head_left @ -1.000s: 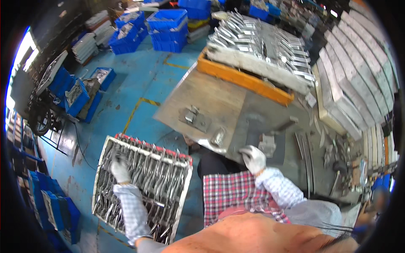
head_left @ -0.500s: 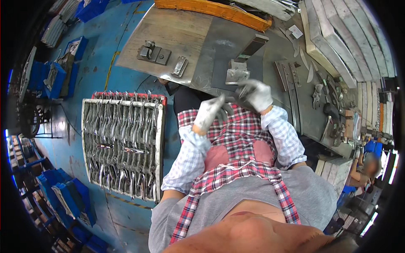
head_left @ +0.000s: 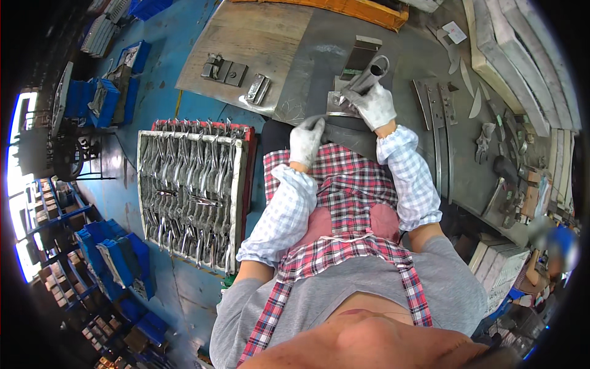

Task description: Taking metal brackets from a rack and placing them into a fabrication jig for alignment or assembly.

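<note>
Fixtures [head_left: 257, 90], crate [head_left: 237, 184] left of hands [head_left: 305, 142]

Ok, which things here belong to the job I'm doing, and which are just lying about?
Likely in use:
- curved metal piece, held in your right hand
- metal block close by that hand
- perhaps the rack of metal parts at your left

Apparently lying about:
- blade-like metal strips
- white card
- blue crates on the floor

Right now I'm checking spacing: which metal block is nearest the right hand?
The block at the right hand, on the table's grey part. The two blocks on the brown part lie farther left.
</note>
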`<action>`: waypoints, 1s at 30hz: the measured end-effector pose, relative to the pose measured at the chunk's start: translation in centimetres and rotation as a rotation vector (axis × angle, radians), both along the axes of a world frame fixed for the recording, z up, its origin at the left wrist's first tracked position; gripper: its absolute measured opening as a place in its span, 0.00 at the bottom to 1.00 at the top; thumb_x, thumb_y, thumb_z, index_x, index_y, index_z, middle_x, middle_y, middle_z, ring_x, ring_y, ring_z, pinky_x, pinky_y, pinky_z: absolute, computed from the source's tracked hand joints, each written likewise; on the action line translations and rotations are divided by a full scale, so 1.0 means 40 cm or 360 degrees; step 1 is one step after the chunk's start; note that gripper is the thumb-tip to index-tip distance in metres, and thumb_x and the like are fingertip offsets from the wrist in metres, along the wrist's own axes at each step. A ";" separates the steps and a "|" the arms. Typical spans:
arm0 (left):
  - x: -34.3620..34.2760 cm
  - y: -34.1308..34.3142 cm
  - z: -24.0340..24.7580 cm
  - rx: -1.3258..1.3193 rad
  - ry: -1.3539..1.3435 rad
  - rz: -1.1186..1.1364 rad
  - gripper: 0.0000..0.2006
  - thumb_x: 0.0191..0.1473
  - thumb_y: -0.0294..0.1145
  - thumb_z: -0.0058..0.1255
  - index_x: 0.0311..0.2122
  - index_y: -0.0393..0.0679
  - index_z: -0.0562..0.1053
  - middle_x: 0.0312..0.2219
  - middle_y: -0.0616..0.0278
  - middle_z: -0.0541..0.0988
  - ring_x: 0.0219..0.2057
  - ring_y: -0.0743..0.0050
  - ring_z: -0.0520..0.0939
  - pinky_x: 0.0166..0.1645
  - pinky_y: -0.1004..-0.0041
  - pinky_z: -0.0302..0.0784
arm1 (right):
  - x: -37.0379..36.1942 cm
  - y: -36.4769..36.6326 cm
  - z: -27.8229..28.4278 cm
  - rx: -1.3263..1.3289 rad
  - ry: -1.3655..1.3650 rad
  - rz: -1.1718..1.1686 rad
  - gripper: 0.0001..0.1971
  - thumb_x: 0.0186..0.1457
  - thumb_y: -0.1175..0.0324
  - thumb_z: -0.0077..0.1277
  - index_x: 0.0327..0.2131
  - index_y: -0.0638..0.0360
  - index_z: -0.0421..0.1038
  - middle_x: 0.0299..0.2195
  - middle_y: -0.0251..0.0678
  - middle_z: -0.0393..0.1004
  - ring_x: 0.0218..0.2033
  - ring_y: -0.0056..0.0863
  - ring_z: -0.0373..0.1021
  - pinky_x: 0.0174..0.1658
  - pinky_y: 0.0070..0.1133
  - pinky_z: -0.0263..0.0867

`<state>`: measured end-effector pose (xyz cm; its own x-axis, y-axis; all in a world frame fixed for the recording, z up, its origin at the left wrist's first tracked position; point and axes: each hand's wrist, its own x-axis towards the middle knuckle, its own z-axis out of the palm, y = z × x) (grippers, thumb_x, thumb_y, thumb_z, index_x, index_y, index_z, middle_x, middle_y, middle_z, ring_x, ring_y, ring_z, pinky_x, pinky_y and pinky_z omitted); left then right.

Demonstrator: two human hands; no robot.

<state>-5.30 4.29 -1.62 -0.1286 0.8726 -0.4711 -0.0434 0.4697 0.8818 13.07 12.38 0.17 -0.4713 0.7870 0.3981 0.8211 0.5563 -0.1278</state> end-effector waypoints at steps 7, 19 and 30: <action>0.032 0.110 0.009 0.0787 0.0865 -0.0039 0.11 0.43 0.35 0.61 0.32 0.43 0.77 0.28 0.62 0.78 0.27 0.68 0.80 0.35 0.75 0.75 | 0.009 -0.002 0.006 -0.0459 0.0584 0.0099 0.07 0.47 0.65 0.55 0.32 0.44 0.78 0.39 0.35 0.72 0.35 0.33 0.73 0.36 0.24 0.72; 0.040 0.115 0.012 0.0455 0.1010 -0.0176 0.16 0.43 0.43 0.62 0.31 0.42 0.76 0.22 0.62 0.78 0.25 0.71 0.79 0.32 0.74 0.73 | 0.038 -0.077 -0.112 -0.0224 0.0921 -0.0175 0.10 0.39 0.64 0.63 0.30 0.50 0.78 0.35 0.30 0.76 0.37 0.31 0.72 0.39 0.24 0.70; -0.001 0.100 -0.021 0.0702 0.1279 -0.0011 0.12 0.45 0.41 0.58 0.31 0.43 0.75 0.26 0.57 0.78 0.29 0.58 0.80 0.35 0.67 0.75 | -0.007 -0.050 -0.044 -0.0827 0.1297 -0.0318 0.08 0.45 0.70 0.58 0.32 0.53 0.79 0.36 0.37 0.77 0.39 0.30 0.73 0.44 0.23 0.68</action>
<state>-5.35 8.27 -2.44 -0.2678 0.9541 0.1338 0.6624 0.0815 0.7447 12.78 10.39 -1.58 -0.0457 0.9912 0.1243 0.4463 0.1316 -0.8851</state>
